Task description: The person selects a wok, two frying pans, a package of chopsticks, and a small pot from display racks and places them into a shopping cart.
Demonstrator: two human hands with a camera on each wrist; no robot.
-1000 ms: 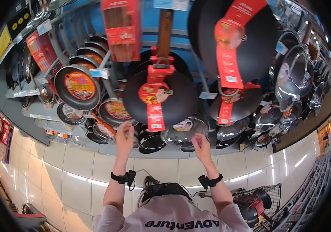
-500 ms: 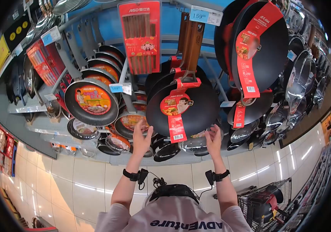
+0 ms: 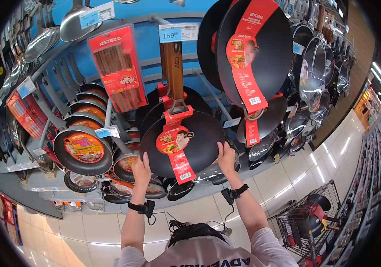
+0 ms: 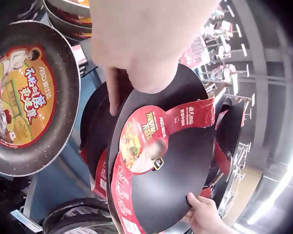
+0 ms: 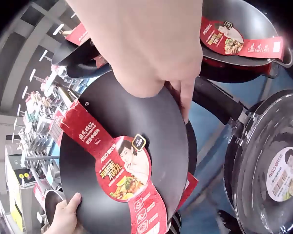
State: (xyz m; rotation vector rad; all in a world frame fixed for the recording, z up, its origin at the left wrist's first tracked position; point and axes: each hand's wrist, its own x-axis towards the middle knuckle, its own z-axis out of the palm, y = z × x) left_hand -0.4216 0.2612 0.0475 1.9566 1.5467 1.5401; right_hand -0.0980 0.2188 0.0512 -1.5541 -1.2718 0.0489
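A black wok (image 3: 206,142) with a wooden handle (image 3: 178,71) hangs from the rack, a red paper band (image 3: 172,140) across its front. My left hand (image 3: 141,170) grips its rim on the left, thumb at the front edge. On the opposite side my right hand (image 3: 227,158) holds the rim the same way, as the left wrist view confirms with the thumb on the inner face. Fingers of the right hand (image 5: 151,53) reach behind the rim in the right wrist view. Similar woks hang close behind this one.
Larger black woks (image 3: 270,58) hang at upper right. Frying pans (image 3: 83,151) hang in a row at left, beside a red pack of chopsticks (image 3: 118,66). Lidded pans (image 3: 313,66) line the right. A shopping cart (image 3: 308,222) stands behind me at right.
Both hands have come up from below the wok, where they were apart from it, and now hold its rim on either side. The head view has also shifted.
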